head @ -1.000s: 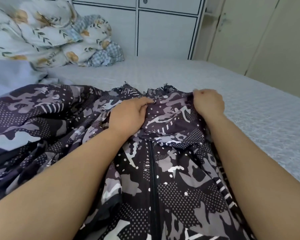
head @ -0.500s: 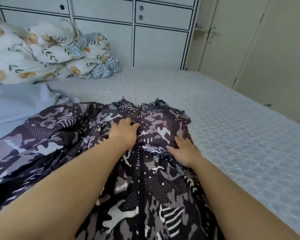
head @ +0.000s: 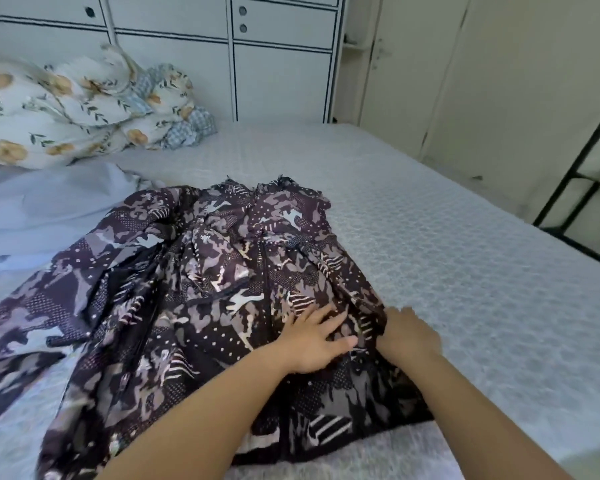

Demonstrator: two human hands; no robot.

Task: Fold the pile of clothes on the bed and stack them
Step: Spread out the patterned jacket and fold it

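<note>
Smoothing step: left hand (head: 312, 337) flat, fingers spread on camo jacket (head: 222, 289), right hand (head: 407, 332) at its right edge, grip unclear; next, fold that side inward.

Floral quilt (head: 66, 109) bunched by white cabinets (head: 278, 64); cream doors (head: 499, 81) rt.

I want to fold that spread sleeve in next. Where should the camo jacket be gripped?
Probably pinch the camo jacket at the loose sleeve end, reaching from the left: it lies splayed flat there, away from both hands.
</note>
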